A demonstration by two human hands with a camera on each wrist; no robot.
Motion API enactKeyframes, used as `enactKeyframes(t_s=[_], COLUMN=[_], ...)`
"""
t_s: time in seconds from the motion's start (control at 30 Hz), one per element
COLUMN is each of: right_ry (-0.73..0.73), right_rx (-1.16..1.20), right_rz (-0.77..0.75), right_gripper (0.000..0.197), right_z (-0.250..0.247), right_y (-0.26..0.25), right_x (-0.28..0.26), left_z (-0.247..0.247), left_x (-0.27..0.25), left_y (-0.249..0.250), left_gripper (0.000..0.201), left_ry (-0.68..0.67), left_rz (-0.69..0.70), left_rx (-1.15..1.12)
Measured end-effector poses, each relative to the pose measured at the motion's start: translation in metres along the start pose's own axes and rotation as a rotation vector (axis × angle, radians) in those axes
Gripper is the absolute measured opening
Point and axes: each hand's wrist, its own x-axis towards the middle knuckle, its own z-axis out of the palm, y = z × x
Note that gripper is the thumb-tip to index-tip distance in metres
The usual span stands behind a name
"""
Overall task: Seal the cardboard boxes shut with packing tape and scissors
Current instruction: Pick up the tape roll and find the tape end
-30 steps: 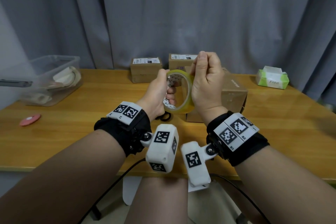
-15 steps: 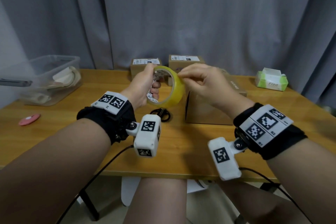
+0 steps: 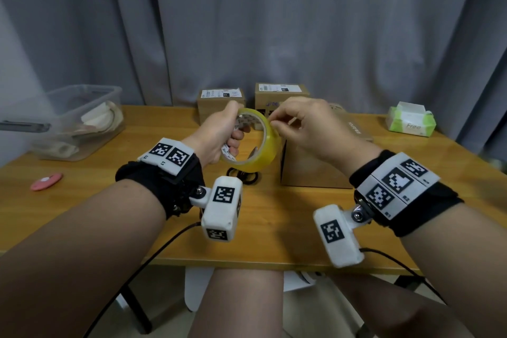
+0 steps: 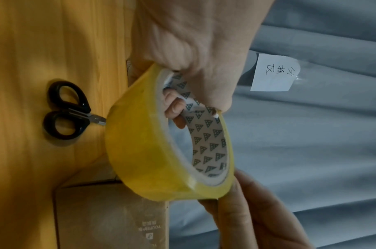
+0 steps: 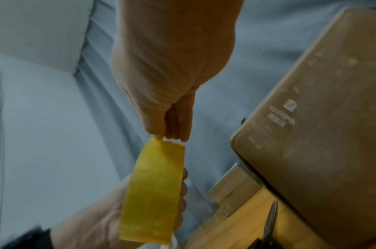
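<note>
A yellow roll of packing tape (image 3: 267, 149) (image 4: 153, 151) (image 5: 153, 190) hangs above the table, gripped by my left hand (image 3: 223, 132) (image 4: 191, 67) with fingers through its core. My right hand (image 3: 295, 122) (image 5: 172, 131) pinches at the roll's top edge with thumb and fingertips. Black-handled scissors (image 3: 242, 174) (image 4: 65, 111) lie on the table under the roll. A cardboard box (image 3: 315, 170) (image 5: 321, 134) stands just right of the scissors, beneath my right hand. Two smaller labelled boxes (image 3: 219, 103) (image 3: 279, 93) stand at the back.
A clear plastic bin (image 3: 79, 121) with pale items sits at the far left, a pink disc (image 3: 46, 181) in front of it. A green tissue pack (image 3: 411, 123) lies at the back right. A grey curtain (image 3: 247, 22) hangs behind the wooden table (image 3: 82, 200).
Both hands moved apart and away from me; the roll turned and went left. My right hand shifted from beside the roll to pinching its top edge.
</note>
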Motion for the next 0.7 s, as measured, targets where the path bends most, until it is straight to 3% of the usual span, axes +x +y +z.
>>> enactKeyframes(t_s=[0.2,0.4,0.47,0.53,0.6,0.7], right_ry=[-0.104,0.036,0.098,0.128,0.055,0.010], right_rx=[-0.235,-0.222,-0.166,-0.010,0.188,0.421], right_rz=[-0.135,-0.179,-0.154,-0.019,0.091,0.090], right_gripper=[0.005,0.004,0.011,0.009,0.024,0.031], right_z=[-0.006,0.001,0.006,0.010,0.010,0.009], right_y=[-0.007,-0.008,-0.005,-0.001,0.002,0.001], right_x=[0.006,0.001,-0.002,-0.004,-0.006,-0.008], left_z=[0.002,0.001,0.000,-0.002,-0.003,-0.004], left_x=[-0.001,-0.001,-0.001,-0.002,-0.002,0.000], left_y=[0.000,0.002,0.001,0.001,0.001,0.001], left_gripper=[0.043,0.043,0.042,0.043,0.045,0.047], left_ry=[-0.020,-0.044,-0.046,-0.054,-0.077,-0.106], left_rz=[-0.040,-0.036,-0.048,-0.054,-0.059,-0.077], left_rx=[0.028,-0.039,-0.098,-0.149,-0.138,-0.106])
